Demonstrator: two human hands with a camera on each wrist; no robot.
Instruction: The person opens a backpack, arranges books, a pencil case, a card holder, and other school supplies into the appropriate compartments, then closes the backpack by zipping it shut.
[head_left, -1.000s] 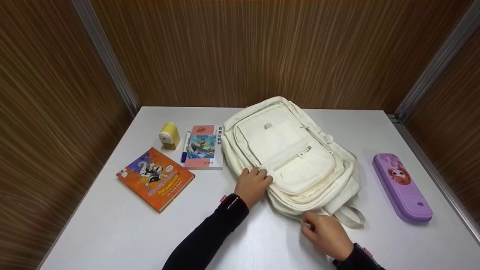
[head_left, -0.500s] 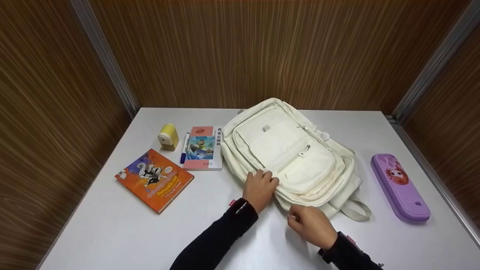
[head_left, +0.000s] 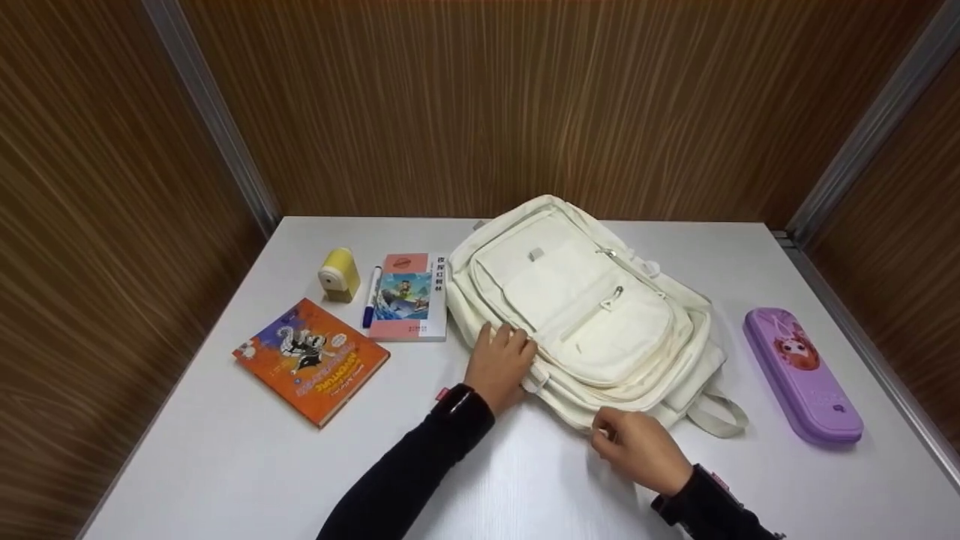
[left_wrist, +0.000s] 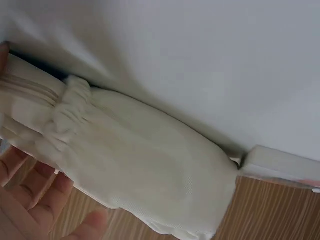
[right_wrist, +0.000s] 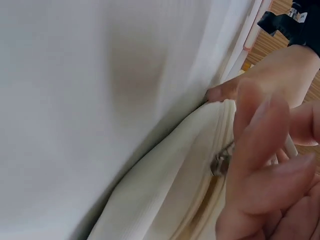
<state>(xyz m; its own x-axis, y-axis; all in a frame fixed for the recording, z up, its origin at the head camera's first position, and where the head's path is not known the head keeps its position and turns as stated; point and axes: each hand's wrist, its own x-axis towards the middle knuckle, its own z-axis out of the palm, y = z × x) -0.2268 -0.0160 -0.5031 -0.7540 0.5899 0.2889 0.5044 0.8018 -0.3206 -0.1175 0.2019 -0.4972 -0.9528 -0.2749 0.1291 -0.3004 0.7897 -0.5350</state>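
A cream backpack (head_left: 577,300) lies front side up and aslant on the white table. My left hand (head_left: 501,367) holds its near left edge, the fingers over the top and the thumb low on the side. Beside that hand in the left wrist view is a gathered side pocket (left_wrist: 150,150). My right hand (head_left: 639,448) is at the bag's near end with curled fingers. The right wrist view shows a metal zipper pull (right_wrist: 220,162) at those fingers, its end hidden by them. Below the slider the zipper (right_wrist: 202,205) is parted a little.
Left of the bag lie a pink-and-white book (head_left: 409,296), a blue-capped marker (head_left: 371,298), a yellow pencil sharpener (head_left: 340,274) and an orange book (head_left: 312,361). A purple pencil case (head_left: 804,375) lies on the right. Wood-grain panels (head_left: 510,105) enclose the table.
My right hand has moved left along the bag's near end, then slightly back right. The left hand shifted right, then back left and up the edge. The bag has turned slightly.
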